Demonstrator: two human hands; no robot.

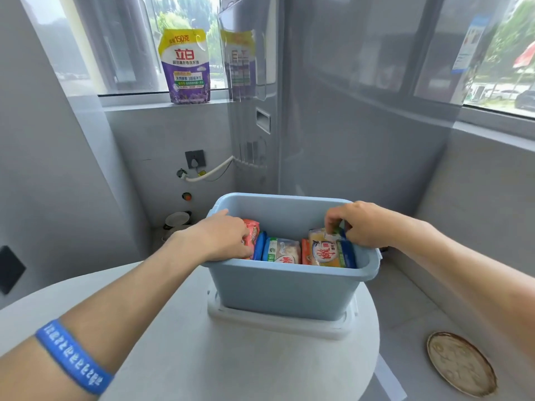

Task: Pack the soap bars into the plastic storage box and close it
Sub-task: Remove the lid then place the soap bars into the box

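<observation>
Table (179,357): round, pale grey top, carrying the box and lid near its far edge.
Storage box (283,290): light blue plastic, open at the top, standing on a white lid (278,321) that lies flat beneath it.
Detergent pouch (185,65): upright on the window sill, yellow and purple, large red characters "立白" and "150克" printed at the top.
Left hand (223,238): reaches over the box's left rim, fingers closed around a red-orange soap pack (252,231) at the left end of the row.
Right hand (362,224): over the right side, fingertips pinching the top edge of a yellow soap pack (325,250) with large red characters I cannot read for certain.
Soap bars: standing on edge in a row inside the box; among them a blue pack (259,246) and a white-and-green pack (282,250).
Wristband (72,357): blue, on the left forearm, white lettering too blurred to read.
Floor drain (460,363): round brownish cover, lower right.
</observation>
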